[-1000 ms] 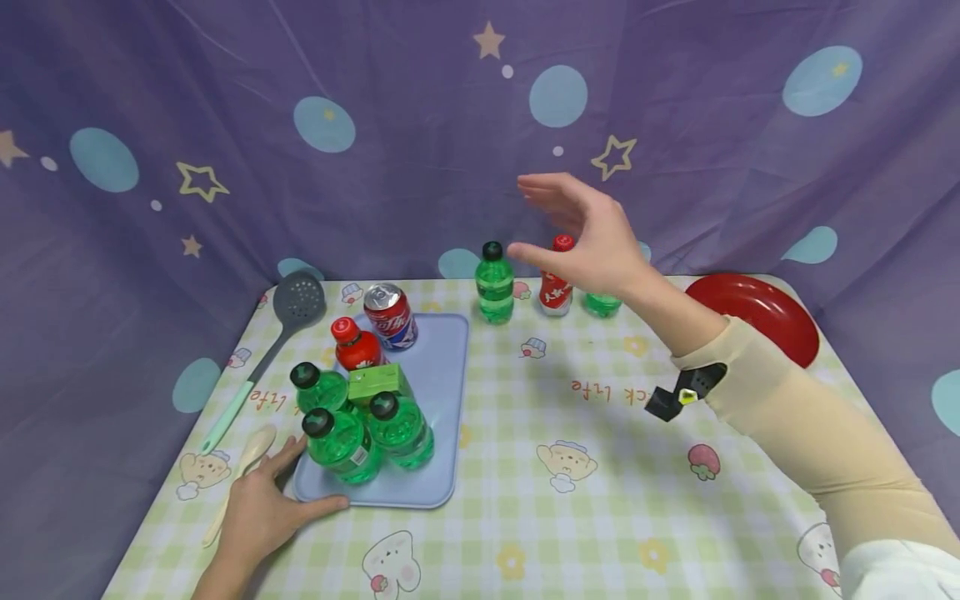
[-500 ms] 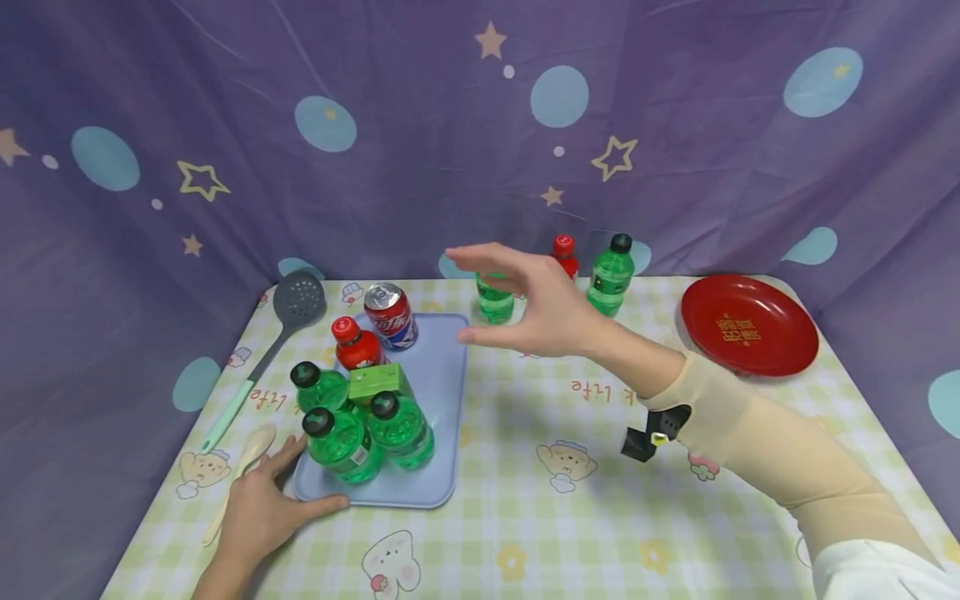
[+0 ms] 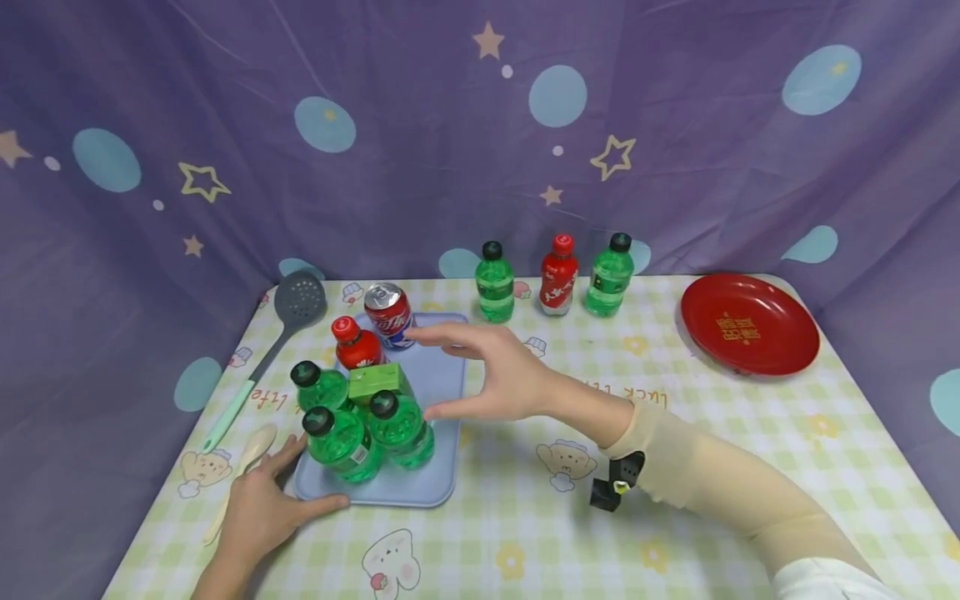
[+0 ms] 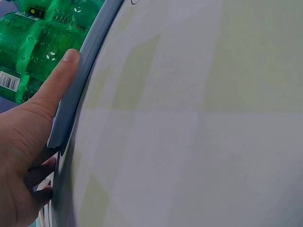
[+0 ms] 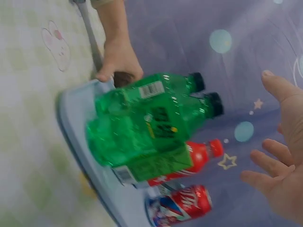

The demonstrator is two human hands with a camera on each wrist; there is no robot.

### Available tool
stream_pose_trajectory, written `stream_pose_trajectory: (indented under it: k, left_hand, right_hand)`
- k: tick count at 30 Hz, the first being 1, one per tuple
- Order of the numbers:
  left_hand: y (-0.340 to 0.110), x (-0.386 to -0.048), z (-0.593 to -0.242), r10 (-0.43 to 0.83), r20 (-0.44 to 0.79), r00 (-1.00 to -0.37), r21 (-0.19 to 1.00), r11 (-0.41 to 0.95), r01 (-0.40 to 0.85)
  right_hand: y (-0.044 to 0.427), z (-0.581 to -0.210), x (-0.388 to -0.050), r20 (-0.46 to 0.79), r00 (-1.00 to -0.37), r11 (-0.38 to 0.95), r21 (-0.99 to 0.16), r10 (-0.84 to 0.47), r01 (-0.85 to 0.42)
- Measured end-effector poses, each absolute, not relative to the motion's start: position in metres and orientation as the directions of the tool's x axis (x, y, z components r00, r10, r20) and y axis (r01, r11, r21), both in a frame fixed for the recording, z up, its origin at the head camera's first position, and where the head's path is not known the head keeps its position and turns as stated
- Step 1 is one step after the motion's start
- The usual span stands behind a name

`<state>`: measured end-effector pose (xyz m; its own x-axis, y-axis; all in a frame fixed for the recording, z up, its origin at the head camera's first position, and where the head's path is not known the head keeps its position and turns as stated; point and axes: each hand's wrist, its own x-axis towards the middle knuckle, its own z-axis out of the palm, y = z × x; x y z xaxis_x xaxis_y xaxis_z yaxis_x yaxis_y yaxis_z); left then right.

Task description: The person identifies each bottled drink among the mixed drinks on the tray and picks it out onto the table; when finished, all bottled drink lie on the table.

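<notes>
My left hand [image 3: 262, 504] rests at the near left corner of a pale blue tray [image 3: 442, 375], its thumb straight along the near rim. In the left wrist view, this thumb [image 4: 57, 80] touches the rim beside green bottles. On the tray stand three black-capped green soda bottles [image 3: 405, 433], a green carton [image 3: 375, 383], a red-capped bottle [image 3: 358, 348] and a soda can [image 3: 390, 312]. My right hand [image 3: 498, 371] hovers over the tray's right edge, thumb and fingers spread, holding nothing. In the right wrist view, the right hand [image 5: 284, 142] appears apart from the drinks.
Behind the tray, two green bottles [image 3: 495, 287] flank a red bottle [image 3: 558, 279]. At the back right lies a red plate [image 3: 750, 325]. A slotted turner [image 3: 270, 358] and a wooden spoon [image 3: 255, 450] lie to the left. Purple curtain [image 3: 420, 167] surrounds the checked tablecloth.
My right hand has moved left, down and nearer, from the back bottles to the tray's right side. The left hand and the drinks have stayed put.
</notes>
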<state>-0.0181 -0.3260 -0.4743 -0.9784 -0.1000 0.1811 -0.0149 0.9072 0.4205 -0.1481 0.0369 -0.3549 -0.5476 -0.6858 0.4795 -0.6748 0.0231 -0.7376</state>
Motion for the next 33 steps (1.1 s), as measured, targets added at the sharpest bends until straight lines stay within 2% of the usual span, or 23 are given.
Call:
stream_pose_trajectory:
  k: [14, 27, 33]
  left_hand:
    - [-0.323, -0.02, -0.474, -0.104, 0.171, -0.98, 0.415, 0.909, -0.024]
    - [-0.326, -0.018, -0.476, -0.088, 0.191, -0.978, 0.407, 0.913, -0.003]
    - [-0.326, -0.019, -0.477, -0.08, 0.216, -0.973, 0.411, 0.912, 0.017]
  right_hand:
    - [0.018, -0.397, -0.132, 0.439, -0.551, 0.062, -0.74, -0.71, -0.67]
    - [0.001, -0.418, -0.123, 0.43, -0.584, 0.097, -0.743, -0.689, -0.662]
    - [-0.004, -0.421, -0.119, 0.447, -0.577, 0.106, -0.722, -0.684, -0.684]
